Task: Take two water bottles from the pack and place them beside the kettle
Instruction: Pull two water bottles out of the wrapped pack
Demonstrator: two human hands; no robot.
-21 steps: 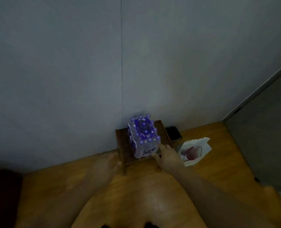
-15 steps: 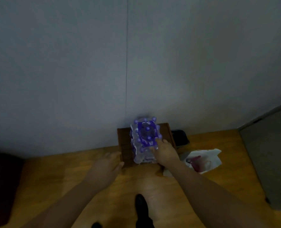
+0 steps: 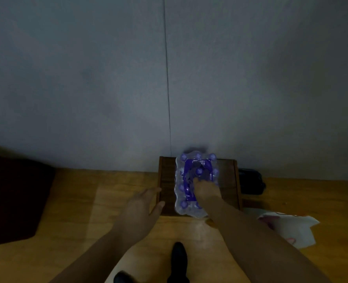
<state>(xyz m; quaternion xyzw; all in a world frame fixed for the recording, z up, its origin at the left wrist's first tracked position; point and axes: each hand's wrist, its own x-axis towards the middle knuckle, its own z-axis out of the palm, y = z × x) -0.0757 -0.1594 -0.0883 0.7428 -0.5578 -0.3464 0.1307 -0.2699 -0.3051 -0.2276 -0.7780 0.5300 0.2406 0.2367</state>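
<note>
Right hand (image 3: 204, 188) digs, fingers hidden, into the shrink-wrapped purple-capped bottle pack (image 3: 196, 180), left hand (image 3: 141, 209) spread wide beside it; tough film could drag everything off the low wooden stand (image 3: 228, 180).

Wall (image 3: 189, 78) blocks behind the pack (image 3: 196, 180); floor (image 3: 87, 201) left lies open.

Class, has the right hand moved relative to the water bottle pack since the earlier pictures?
Yes. The right hand moved from the near edge of the pack up onto its top.
</note>
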